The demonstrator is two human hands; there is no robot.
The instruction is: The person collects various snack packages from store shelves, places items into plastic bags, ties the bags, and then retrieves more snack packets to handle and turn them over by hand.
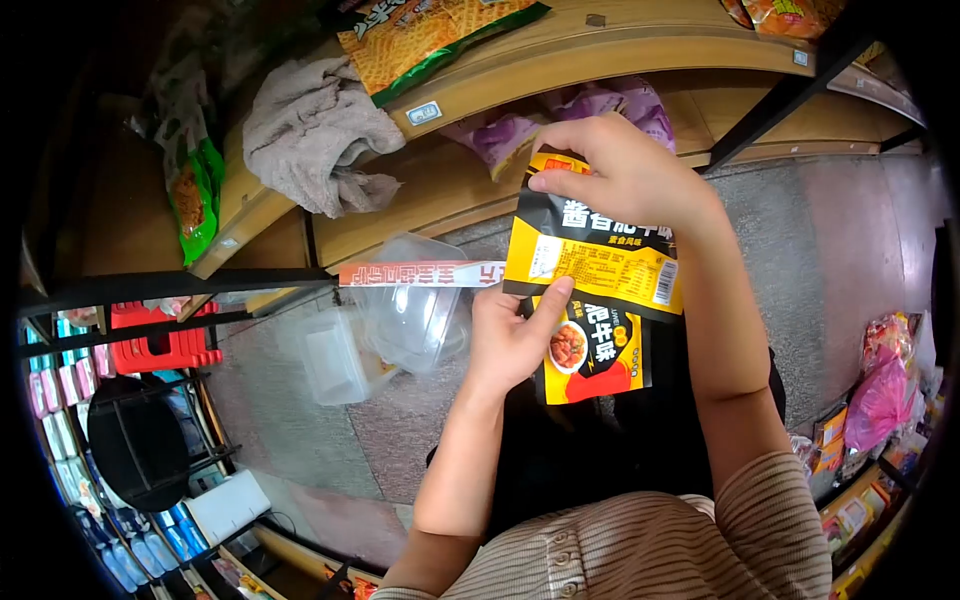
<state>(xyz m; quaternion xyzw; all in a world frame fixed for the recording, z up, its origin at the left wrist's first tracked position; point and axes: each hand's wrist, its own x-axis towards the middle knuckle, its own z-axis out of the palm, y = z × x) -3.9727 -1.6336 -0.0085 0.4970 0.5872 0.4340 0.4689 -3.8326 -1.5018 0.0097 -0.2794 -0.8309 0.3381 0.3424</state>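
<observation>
Over my lap, both hands are on black-and-yellow snack packets with Chinese lettering. My right hand [625, 175] pinches the top edge of the upper snack packet [610, 270], whose printed label and barcode face up. My left hand [520, 335] is closed at its lower left corner, thumb on top. Below it hangs a second packet [597, 350] with a food picture; whether the left fingers grip this one too is hidden. A red-and-white printed strip [420, 273] reaches left from beside the upper packet. Behind it a clear plastic tub [420, 325] stands near the floor.
A translucent box [335, 365] sits beside the tub. Ahead, the wooden shelf [560, 50] bears a grey cloth [310, 130] and a yellow-green snack bag [430, 40]. Purple bags [625, 105] lie lower. At left are a red plastic stool [165, 340] and a black round stool [140, 440].
</observation>
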